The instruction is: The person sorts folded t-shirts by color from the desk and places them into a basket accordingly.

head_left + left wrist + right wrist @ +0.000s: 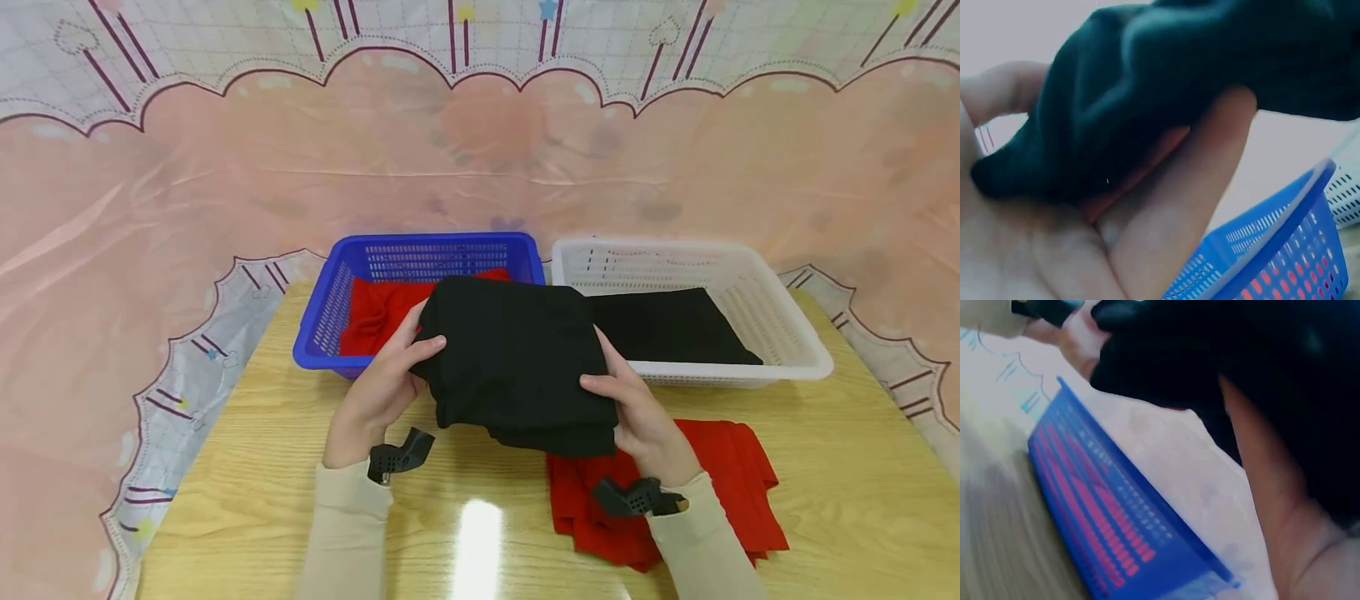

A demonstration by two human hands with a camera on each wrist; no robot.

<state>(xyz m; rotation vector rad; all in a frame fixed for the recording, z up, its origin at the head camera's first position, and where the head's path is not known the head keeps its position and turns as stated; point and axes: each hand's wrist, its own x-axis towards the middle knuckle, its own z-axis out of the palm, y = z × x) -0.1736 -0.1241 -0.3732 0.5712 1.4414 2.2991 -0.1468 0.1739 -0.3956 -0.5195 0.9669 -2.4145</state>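
Observation:
A folded black cloth (517,362) is held up above the table between both hands. At its left end my left hand (386,379) grips it, thumb on top and fingers underneath; the left wrist view shows the dark cloth (1129,94) lying between thumb and fingers. My right hand (637,408) holds the right end the same way, thumb on the upper face. In the right wrist view a finger (1266,469) runs beneath the black cloth. What kind of garment it is, if any, cannot be told. Red folded cloth (735,475) lies on the table, partly under my right forearm.
Behind the held cloth stands a blue basket (315,333) with red cloth (382,312) inside. To its right, a white basket (802,350) contains a flat black cloth (667,325). A patterned curtain (480,167) hangs behind the wooden table (247,467).

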